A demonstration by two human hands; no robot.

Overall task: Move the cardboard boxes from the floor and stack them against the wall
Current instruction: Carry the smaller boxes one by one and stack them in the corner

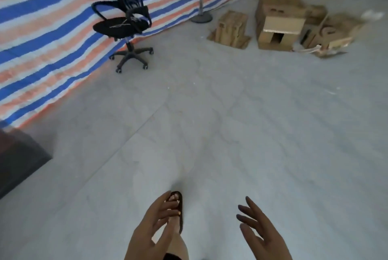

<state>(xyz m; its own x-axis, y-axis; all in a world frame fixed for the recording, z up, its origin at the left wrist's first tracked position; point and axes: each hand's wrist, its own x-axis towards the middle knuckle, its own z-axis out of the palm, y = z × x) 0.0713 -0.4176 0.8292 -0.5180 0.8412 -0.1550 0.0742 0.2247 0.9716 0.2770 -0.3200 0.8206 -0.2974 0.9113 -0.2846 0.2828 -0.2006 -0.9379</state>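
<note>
No lettering is coming through readably on any carton; the printing is too blurred. The left hand [151, 226] and the right hand [260, 230] are hanging empty low in the view, fingers spread wide, palms facing each other. The cardboard boxes [279, 26] are sitting on the floor [252, 123] well ahead of the right hand, clustered beside the striped tarp [42, 28]. One large box [278, 32] is showing a dark opening; its contents cannot be told. An office chair [126, 22] is standing far ahead of the left hand.
</note>
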